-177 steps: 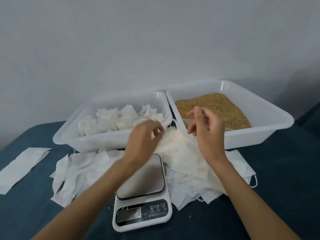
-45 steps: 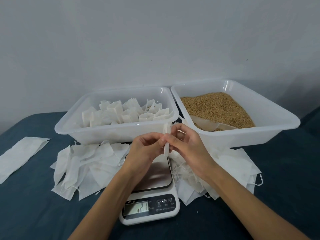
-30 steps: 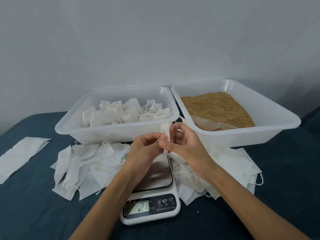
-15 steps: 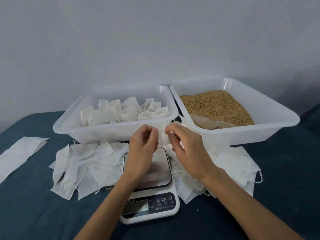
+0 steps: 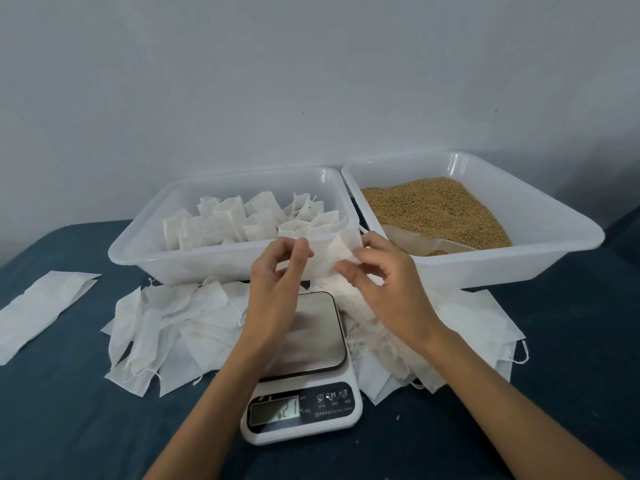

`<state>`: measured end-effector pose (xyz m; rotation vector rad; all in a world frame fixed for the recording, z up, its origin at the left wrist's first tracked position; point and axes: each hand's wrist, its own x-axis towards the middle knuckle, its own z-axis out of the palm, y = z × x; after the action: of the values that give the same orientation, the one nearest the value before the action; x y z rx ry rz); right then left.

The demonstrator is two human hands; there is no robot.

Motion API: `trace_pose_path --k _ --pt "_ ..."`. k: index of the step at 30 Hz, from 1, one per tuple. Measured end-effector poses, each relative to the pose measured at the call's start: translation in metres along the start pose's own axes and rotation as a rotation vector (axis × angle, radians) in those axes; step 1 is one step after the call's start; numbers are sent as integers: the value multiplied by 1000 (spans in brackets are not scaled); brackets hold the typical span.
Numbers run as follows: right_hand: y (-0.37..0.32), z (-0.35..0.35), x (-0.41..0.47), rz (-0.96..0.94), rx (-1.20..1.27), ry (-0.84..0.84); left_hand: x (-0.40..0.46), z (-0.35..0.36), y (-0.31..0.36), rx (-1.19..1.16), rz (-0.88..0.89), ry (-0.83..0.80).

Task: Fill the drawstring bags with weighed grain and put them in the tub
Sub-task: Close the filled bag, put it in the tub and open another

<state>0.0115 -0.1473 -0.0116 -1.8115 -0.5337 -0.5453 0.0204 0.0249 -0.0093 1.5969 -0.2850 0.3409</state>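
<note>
Setting: a plain pale wall behind a table (image 5: 571, 393) covered in dark blue cloth.
Landmark: the scale (image 5: 304, 368) sits at the near middle, its steel plate bare, its display lit with digits that look like 21.
Tub: the left tub (image 5: 221, 261) stands just behind the scale and holds a crowd of filled bags (image 5: 249, 223) standing upright.
Grain: the right tub (image 5: 519, 258), behind and to the right of the scale, holds the grain (image 5: 433, 209), with a pale scoop (image 5: 422, 242) lying in its near edge.
Spare bags: flat empty bags (image 5: 173, 323) lie heaped on both sides of the scale; one flat white strip (image 5: 41, 306) lies far to its left.
Bag in hand: a small white drawstring bag (image 5: 329, 258) is held above the scale's far edge, in front of the left tub.
Left hand: the left hand (image 5: 280, 282) pinches the bag's left edge between thumb and fingertips.
Right hand: the right hand (image 5: 384, 289) pinches its right side, fingers curled on the fabric.
Step, as I judge it: working the bag's mouth, opening or closing; I cannot tell which, nor whether it holds grain.
Doing it well: keep the mouth upward, pull evenly from both sides, and keep it over the scale so stray grain lands there.
</note>
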Motion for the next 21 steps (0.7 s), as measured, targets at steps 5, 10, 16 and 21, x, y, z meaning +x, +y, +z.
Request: trace_pose_path --k 5,10,16,21 --pt "-3 -7 3 124 118 32 2 -4 0 -356 -273 -88" --pt "-5 -5 -2 -157 -278 249 1 -4 -5 -270 -225 -61" --pt "0 -6 -3 -362 -385 253 1 -6 -8 -254 -197 -47" --pt "1 -3 -2 -305 -313 164 2 -6 -11 -264 -186 -59"
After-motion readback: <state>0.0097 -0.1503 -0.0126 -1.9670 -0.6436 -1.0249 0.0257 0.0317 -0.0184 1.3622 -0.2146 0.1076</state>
